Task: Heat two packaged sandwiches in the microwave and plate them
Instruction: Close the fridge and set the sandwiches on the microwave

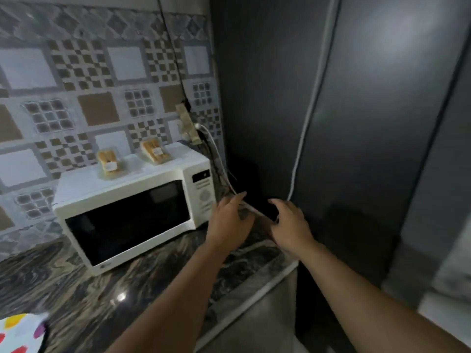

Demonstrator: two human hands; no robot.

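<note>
Early in the task, by the look of it: nothing heated yet, nothing plated. Two packaged sandwiches, one (110,163) toward the left and one (155,151) toward the right, lying on top of the white microwave (127,217), both in their clear wrappers. Microwave door (127,220) shut, window dark, control panel (202,193) on its right side.

Both hands out in front, low, in the gap between the microwave's right flank and the dark tall cabinet (356,123). Left hand (229,222) just beside the control panel, fingers (238,198) loosely extended, apparently touching or gathering a pale cable (219,159) running down from the wall socket strip (187,124); actual pinch too blurred to confirm. Right hand (290,225) close opposite, fingers curled inward, nothing clearly held. Neither hand on a sandwich.

Step in hand, most likely: sorting out the power lead or simply reaching across, ahead of loading. Next move calling for a hand up to the microwave top for a sandwich, or a pull on the door first. Patterned plate (17,332) waiting at the near left edge of the dark worktop (76,289), well apart from the hands.
</note>
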